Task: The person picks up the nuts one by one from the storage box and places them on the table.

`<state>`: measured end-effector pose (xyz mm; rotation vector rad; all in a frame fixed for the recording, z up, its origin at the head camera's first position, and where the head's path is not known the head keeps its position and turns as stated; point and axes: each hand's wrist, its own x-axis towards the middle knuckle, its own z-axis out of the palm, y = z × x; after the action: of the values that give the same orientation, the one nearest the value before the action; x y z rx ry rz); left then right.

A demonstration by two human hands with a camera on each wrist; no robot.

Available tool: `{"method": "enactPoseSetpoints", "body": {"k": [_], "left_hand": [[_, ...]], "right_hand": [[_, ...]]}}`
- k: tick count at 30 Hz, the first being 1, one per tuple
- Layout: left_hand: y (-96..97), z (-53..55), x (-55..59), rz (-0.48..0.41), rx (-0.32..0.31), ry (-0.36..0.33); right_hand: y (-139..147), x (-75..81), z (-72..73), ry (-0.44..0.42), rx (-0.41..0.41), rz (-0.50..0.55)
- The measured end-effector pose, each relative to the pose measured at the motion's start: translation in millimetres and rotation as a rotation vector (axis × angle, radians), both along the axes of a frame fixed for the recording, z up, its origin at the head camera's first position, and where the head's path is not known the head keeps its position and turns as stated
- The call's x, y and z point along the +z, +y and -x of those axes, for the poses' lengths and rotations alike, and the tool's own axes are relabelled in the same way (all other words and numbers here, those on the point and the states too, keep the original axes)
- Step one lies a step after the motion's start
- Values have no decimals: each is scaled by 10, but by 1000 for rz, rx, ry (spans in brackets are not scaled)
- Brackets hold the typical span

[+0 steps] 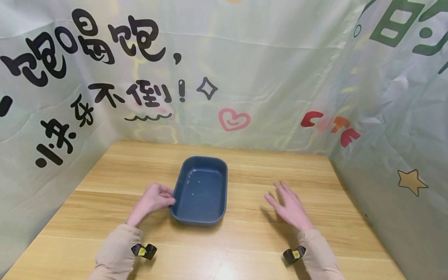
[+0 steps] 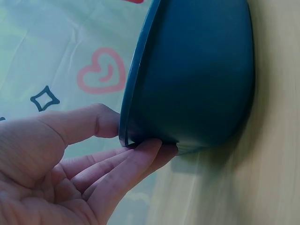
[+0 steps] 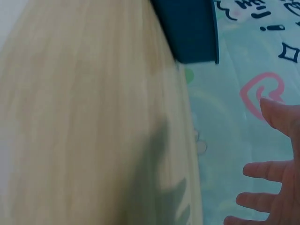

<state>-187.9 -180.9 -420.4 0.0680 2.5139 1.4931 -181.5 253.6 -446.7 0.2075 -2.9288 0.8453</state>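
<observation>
A dark blue rectangular plastic tray [image 1: 201, 216] with rounded corners sits on the wooden table, a few small clear droplets on its floor. At its left side my left hand [image 1: 156, 199] pinches the rim. The left wrist view shows the thumb [image 2: 105, 126] at the rim's edge and the fingers [image 2: 136, 161] under it, against the outer wall. My right hand [image 1: 288, 206] hovers over the table right of the tray, fingers spread and holding nothing; its shadow falls on the wood below.
The wooden table [image 1: 262, 241] ends at the back against a printed cloth [image 1: 273, 77], with further cloth along its left and right sides. A small black device with a yellow mark [image 1: 143, 251] is strapped to the left sleeve, and a similar one [image 1: 294, 254] to the right.
</observation>
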Motion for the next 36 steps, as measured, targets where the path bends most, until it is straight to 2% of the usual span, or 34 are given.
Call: {"method": "enactPoseSetpoints", "body": {"k": [9,17,27,36], "left_hand": [[150,-50,-12,25,14,17],[242,-60,-32,22,25,23],[279,-73,-31,36,50,-2],[289,-68,-38,57,66,24]], "right_hand": [[-321,70,74,73,76,-9],[-634,209,120,89,124,-21],[-932,369,255,140,208,-62],[-1225,602,410,102,276,-155]]}}
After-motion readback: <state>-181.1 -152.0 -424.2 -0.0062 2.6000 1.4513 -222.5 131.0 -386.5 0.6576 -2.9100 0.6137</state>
